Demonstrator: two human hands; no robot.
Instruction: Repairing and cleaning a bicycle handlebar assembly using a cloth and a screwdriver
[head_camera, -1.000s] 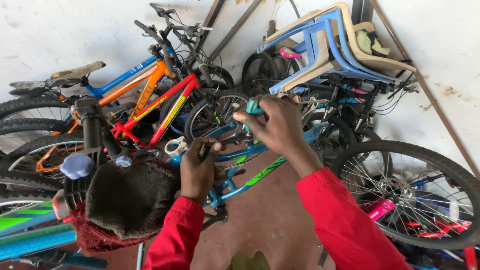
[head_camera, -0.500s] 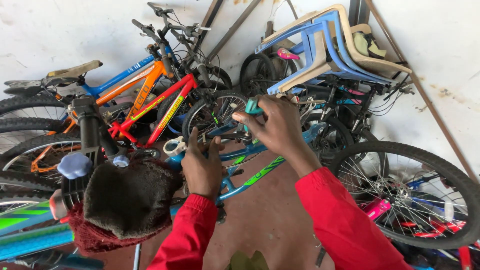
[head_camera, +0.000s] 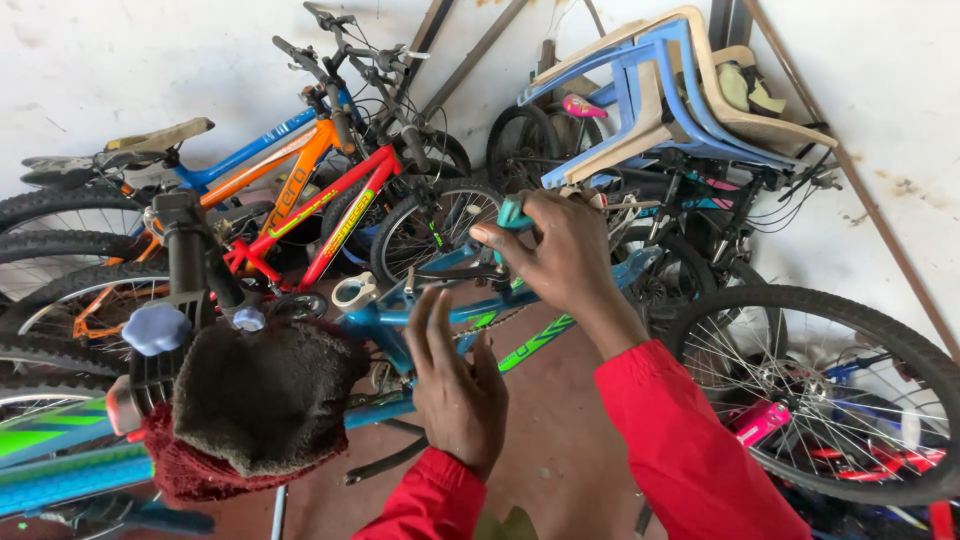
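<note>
Head view: right hand (head_camera: 560, 250) gripping teal tool handle (head_camera: 512, 214) on blue bicycle frame (head_camera: 470, 315); left hand (head_camera: 455, 385) hovering open, empty; steadying frame likely helping.

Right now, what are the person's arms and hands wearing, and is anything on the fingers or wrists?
Both arms are in long bright red sleeves of a smooth, slightly shiny fabric that end at the wrists. The left hand and right hand are bare: no gloves. No ring, watch or bracelet shows, and no markings appear on the sleeves.
</note>
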